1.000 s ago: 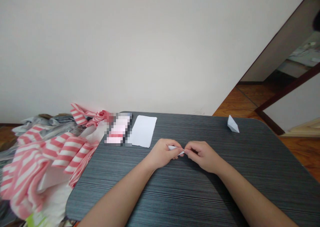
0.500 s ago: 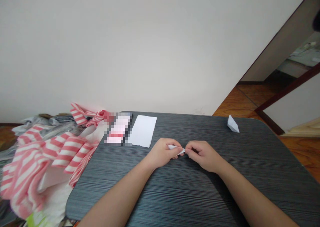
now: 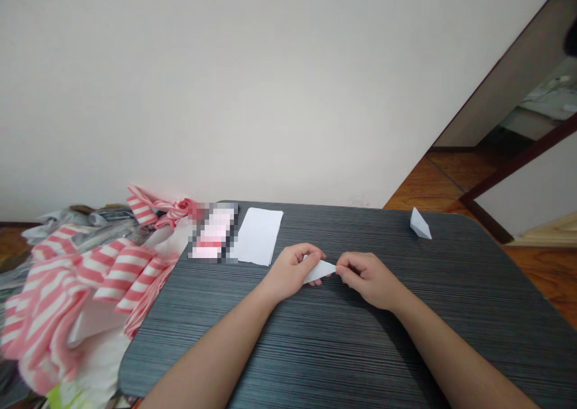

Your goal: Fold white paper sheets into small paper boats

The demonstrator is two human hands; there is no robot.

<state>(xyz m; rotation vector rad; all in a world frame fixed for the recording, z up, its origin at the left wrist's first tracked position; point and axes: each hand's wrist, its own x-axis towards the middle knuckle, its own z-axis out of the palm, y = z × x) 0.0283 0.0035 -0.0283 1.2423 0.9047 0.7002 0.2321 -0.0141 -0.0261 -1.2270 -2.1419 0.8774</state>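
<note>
A small piece of folded white paper (image 3: 321, 270) is held between my two hands over the dark table (image 3: 288, 349). My left hand (image 3: 293, 272) grips its wide end, thumb on top and fingers behind and underneath. At its pointed right tip, my right hand (image 3: 367, 279) pinches it between thumb and forefinger. The part of the paper inside the left hand is hidden. A second folded white paper piece (image 3: 420, 223) stands apart at the table's back right.
White paper sheets (image 3: 259, 236) lie in a stack at the back left, beside a pixelated, pinkish flat object (image 3: 211, 231). Red-and-white striped cloth (image 3: 112, 270) is heaped left of the table. A pale wall (image 3: 270, 96) rises behind.
My left thumb has shifted up and back, and more of the folded paper's face now shows. My right hand keeps its pinch on the tip, almost unmoved.
</note>
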